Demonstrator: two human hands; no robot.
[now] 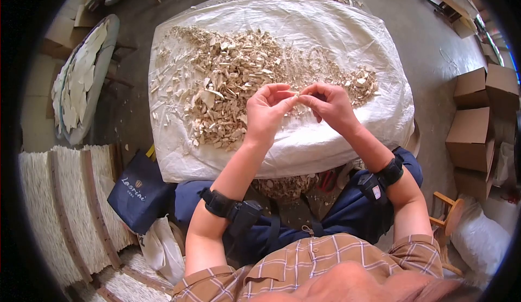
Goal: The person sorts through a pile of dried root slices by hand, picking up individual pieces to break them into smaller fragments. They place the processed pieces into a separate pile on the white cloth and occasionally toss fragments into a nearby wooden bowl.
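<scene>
pinched piece (296, 93) too small to identify; shirt (320, 250) cut off.

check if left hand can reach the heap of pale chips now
Likely yes: the left hand is close to the heap of pale chips, nothing blocking, though it seems to pinch a small piece.

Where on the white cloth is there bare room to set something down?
The white cloth looks bare at its far right corner, beyond the small chip heap, and along its near strip, between the forearms. It is crowded at middle left, under the large chip pile, and between pile and heap, where the left hand and right hand meet.
</scene>
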